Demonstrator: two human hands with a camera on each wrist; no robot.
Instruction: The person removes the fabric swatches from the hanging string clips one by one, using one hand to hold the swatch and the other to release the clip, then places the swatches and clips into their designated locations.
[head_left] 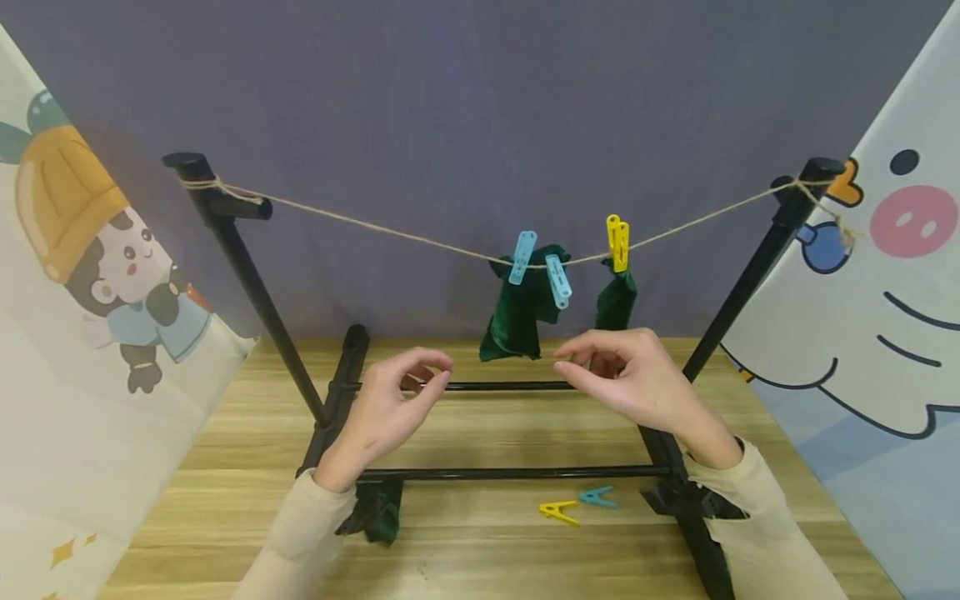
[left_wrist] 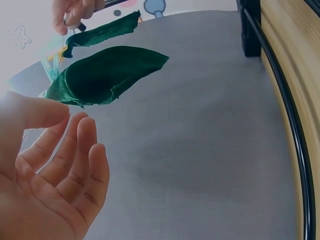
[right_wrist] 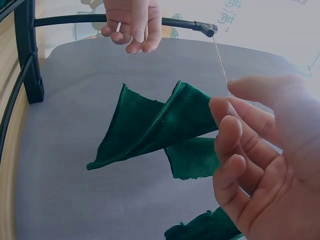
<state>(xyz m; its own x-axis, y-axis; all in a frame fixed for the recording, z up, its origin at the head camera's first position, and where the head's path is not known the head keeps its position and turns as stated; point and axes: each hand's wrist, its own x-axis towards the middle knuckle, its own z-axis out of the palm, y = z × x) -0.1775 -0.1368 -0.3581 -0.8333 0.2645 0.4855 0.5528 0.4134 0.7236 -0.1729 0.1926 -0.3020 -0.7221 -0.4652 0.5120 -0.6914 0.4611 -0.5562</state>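
Loosely bent fingers and nothing held: that is how both my left hand (head_left: 393,404) and my right hand (head_left: 637,375) look, raised in front of a string line (head_left: 360,222). Between them, farther back, a dark green cloth piece (head_left: 513,325) hangs from the line under two blue clothespins (head_left: 522,257). A narrower green cloth (head_left: 617,304) hangs to its right from a yellow clothespin (head_left: 618,243); my right hand hides its lower end in the head view. In the left wrist view the larger cloth (left_wrist: 115,75) appears just beyond my left fingertips.
A black tube frame (head_left: 251,287) carries the string between two posts, with low crossbars (head_left: 510,473) near the table (head_left: 465,542). On the wood lie a loose yellow clothespin (head_left: 558,512) and a blue one (head_left: 597,497). Another green cloth (head_left: 384,517) is at the lower left.
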